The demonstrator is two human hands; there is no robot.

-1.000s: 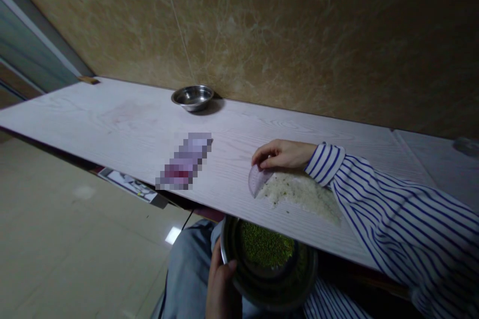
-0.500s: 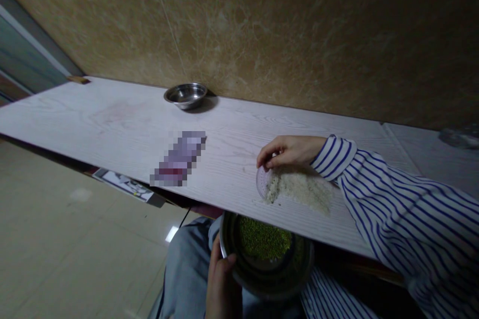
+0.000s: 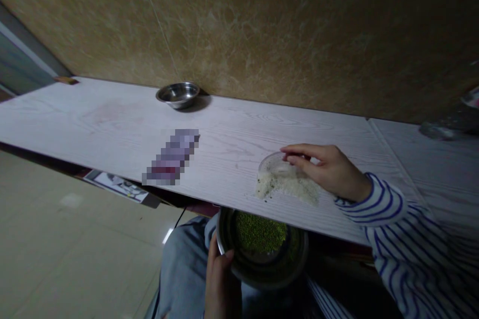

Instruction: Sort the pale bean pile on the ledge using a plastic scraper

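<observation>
Right hand: there it is, the right hand out on the surface, fingers pinching a clear round plastic lid by its upper edge.
Clear lid: tilted up on its rim, its lower edge pressed right into the pile, not lying flat.
Pile: a low spread of pale rice-like grains with a few dark specks in it, sitting on the surface just under the lid and reaching toward the front edge.
Left hand: down below the edge, the left hand has a firm hold on the rim of a dark steel bowl, which rests over the lap.
Bowl contents: a heap of green mung beans, partly cut off from view by the surface.
Hands together or apart: well apart, with the edge of the surface between them, each on its own thing.
Sleeves: blue-and-white striped shirt on the right arm, cuff just behind the wrist.
Further along: a small steel bowl up against the marble-look wall, and a pixelated packet lying flat, too blurred to read.
Below: blue jeans over a tiled floor.
</observation>
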